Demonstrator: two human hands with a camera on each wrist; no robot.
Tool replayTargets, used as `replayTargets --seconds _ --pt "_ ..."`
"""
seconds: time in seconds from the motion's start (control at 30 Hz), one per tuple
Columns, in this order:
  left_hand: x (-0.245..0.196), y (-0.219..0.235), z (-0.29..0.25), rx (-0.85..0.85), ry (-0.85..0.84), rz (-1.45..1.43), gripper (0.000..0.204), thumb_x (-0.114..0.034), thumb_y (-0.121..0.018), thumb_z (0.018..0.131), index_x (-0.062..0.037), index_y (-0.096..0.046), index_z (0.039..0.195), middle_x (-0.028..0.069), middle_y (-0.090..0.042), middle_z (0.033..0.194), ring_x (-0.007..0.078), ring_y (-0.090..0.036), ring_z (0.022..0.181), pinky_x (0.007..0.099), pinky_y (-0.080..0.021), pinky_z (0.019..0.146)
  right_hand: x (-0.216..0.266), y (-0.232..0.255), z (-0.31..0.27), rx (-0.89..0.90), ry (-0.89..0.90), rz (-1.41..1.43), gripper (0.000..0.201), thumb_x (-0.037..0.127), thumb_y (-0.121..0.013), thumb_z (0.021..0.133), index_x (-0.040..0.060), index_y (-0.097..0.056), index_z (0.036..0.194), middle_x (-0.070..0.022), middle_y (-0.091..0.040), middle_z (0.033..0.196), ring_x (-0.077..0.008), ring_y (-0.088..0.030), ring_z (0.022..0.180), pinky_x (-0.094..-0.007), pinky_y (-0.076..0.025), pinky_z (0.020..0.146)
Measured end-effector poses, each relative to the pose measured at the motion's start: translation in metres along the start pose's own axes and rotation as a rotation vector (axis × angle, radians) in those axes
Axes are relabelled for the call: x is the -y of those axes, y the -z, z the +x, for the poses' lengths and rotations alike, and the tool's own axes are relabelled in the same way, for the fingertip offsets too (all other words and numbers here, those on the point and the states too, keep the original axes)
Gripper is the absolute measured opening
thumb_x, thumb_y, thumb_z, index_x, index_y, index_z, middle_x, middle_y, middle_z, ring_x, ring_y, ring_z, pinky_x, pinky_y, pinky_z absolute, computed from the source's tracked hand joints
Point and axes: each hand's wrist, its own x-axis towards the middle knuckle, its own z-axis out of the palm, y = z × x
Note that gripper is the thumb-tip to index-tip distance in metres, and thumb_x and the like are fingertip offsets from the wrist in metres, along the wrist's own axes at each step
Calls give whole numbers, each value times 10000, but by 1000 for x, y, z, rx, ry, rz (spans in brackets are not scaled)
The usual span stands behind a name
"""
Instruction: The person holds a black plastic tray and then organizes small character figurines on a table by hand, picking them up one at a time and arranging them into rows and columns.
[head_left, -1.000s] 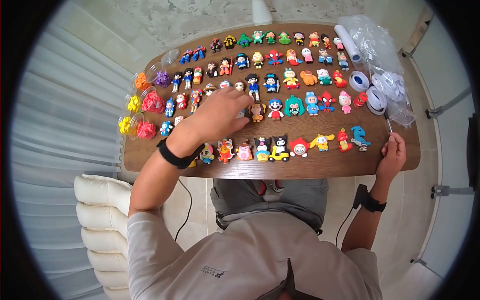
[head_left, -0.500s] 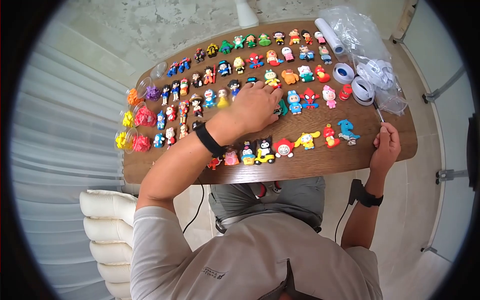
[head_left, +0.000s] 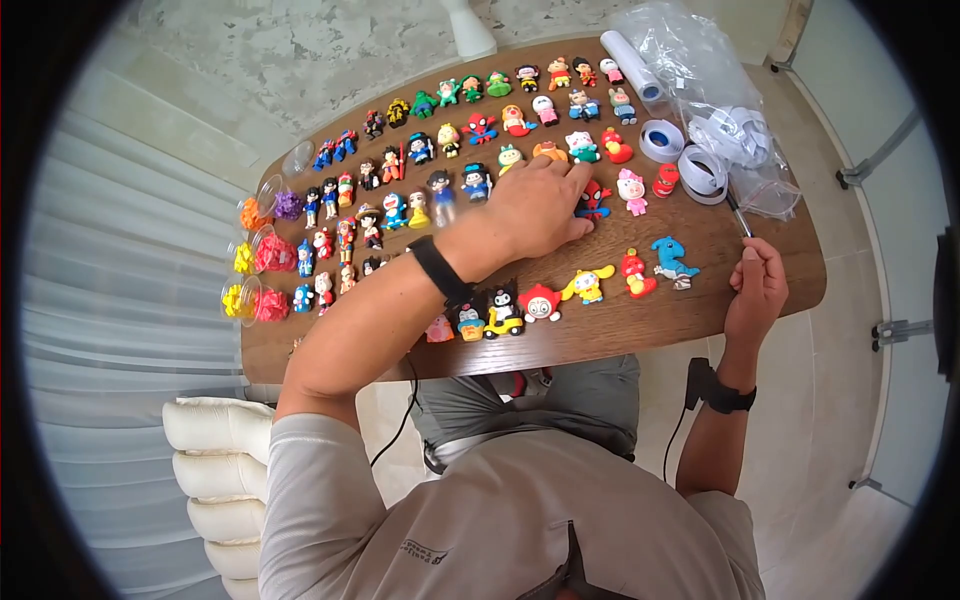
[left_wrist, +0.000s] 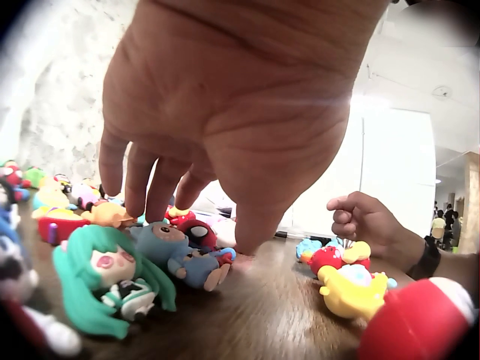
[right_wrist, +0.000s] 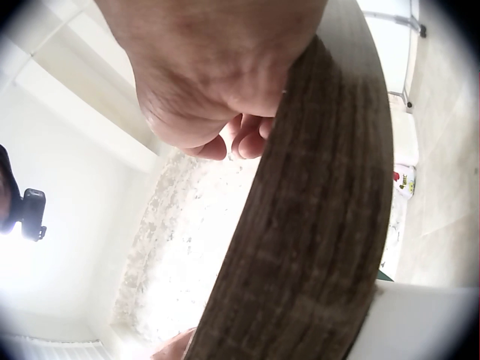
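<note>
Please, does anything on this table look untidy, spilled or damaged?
One spot looks untidy: at the right end of the table, white strip lies in a loose tangle beside coiled rolls, unlike the figurines set out in rows. I see no spill or clear damage.

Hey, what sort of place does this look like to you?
Probably a partitioned work corner in a larger indoor space: a wooden table spread with toy figures, white panels on wheeled feet beside it, and blurred people in the background.
</note>
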Motion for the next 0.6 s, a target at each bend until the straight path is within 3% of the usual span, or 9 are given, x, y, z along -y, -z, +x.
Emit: replayTargets --seconds 0.2,0.4,0.6 --pt "-14 0 31 -21 -42 -15 603 -393 -709 894 -29 -521 1335 182 -645 1223 334 -587 1209 467 -480 1009 4 -1 -1 8 -5 22 170 86 -602 992 -15 -663 1114 33 -544 750 -29 -462 651 -190 -365 577" --pt "-26 -8 56 67 -37 -48 509 -382 -701 898 -5 -548 1205 175 -684 1104 337 -645 1097 480 -504 929 5 -2 -1 9 -3 28 165 93 -612 992 -13 -662 1108 34 -542 751 -30 -464 651 -192 -367 578" --pt "-28 -17 62 9 -83 -19 455 -384 -691 908 -9 -553 1125 185 -692 1027 341 -655 1055 472 -485 924 4 -1 -1 12 -7 40 163 94 -616 990 -7 -663 1108 33 -546 761 -32 -466 652 -191 -370 581"
